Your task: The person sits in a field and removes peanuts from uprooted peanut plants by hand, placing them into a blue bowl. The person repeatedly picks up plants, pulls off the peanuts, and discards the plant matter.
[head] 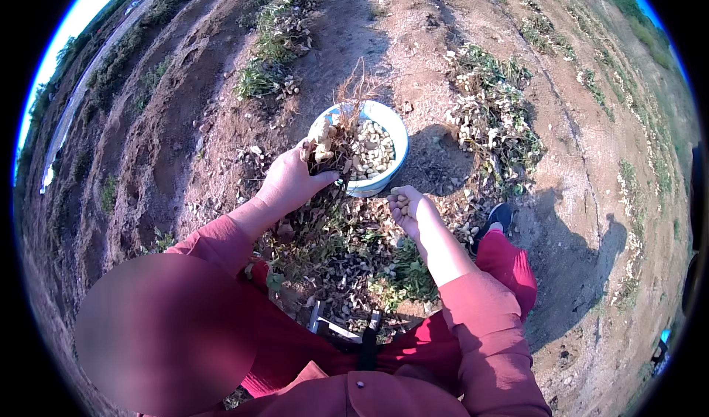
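My left hand (296, 176) grips an uprooted peanut plant (346, 126) by its stems, the thin roots pointing up and away from me. Pale pods still hang on the plant beside my fingers. Behind it stands a round white bucket (400, 129), partly filled with loose peanut pods (374, 151); the plant hides the bucket's left part. Just outside the near right rim, my right hand (411, 209) is curled palm-up around several picked peanuts (404, 202).
Dry leaves and stems (343, 256) litter the soil between my legs. A heap of pulled peanut plants (493, 118) lies to the right, and another pile (271, 57) sits further off at left. Below me shows the metal frame of a low seat (338, 328). My shoe (498, 217) rests at right.
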`<state>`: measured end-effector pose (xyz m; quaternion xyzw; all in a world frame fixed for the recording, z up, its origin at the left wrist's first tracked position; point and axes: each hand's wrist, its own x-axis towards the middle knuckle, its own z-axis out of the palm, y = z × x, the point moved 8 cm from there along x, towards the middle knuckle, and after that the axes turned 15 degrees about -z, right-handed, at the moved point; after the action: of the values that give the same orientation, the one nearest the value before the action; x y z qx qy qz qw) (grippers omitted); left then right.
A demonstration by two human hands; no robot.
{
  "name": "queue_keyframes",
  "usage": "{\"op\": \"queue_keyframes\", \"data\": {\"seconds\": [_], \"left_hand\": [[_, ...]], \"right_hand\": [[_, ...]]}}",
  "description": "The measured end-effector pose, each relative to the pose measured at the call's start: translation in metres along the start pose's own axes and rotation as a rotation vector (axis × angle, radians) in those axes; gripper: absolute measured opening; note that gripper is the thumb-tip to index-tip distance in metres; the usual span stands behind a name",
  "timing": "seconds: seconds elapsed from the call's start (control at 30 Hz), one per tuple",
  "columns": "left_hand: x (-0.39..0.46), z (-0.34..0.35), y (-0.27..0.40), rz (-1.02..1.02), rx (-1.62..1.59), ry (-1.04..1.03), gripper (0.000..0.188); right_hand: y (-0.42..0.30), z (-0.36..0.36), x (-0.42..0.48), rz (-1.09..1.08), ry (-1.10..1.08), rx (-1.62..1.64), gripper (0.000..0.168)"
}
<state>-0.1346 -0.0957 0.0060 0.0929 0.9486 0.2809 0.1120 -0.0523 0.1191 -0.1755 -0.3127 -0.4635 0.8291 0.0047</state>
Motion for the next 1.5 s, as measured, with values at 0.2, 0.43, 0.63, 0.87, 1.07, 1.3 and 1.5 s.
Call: {"op": "queue_keyframes", "data": {"seconds": [0.2,0.43,0.63,0.87,1.07,1.3,1.5], "left_hand": [[-0.008,-0.018,-0.007,0.032,-0.079,0.079,0.062],[-0.007,-0.005,0.008,0.371,0.407,0.291,0.037],[-0.011,0.029,0.028,0.53,0.608,0.313,0.027],[-0.022,0.04,0.047,0.631,0.639,0.32,0.029],[-0.026,0.051,0.043,0.723,0.685,0.328,0.021],[-0.036,0.059,0.039,0.798,0.7,0.284,0.019],[-0.001,0.037,0.018,0.554,0.701,0.309,0.025]], "right_hand": [[-0.069,0.065,-0.006,-0.245,-0.164,-0.063,0.074],[-0.098,0.064,-0.076,-0.514,-0.19,-0.414,0.022],[-0.073,0.088,-0.101,-0.492,-0.419,-0.551,0.037],[-0.057,0.088,-0.092,-0.344,-0.451,-0.481,0.029],[-0.052,0.084,-0.094,-0.187,-0.691,-0.871,0.032],[-0.045,0.08,-0.098,-0.037,-0.9,-1.081,0.04],[0.031,0.088,-0.135,0.106,-1.282,-1.293,0.033]]}}
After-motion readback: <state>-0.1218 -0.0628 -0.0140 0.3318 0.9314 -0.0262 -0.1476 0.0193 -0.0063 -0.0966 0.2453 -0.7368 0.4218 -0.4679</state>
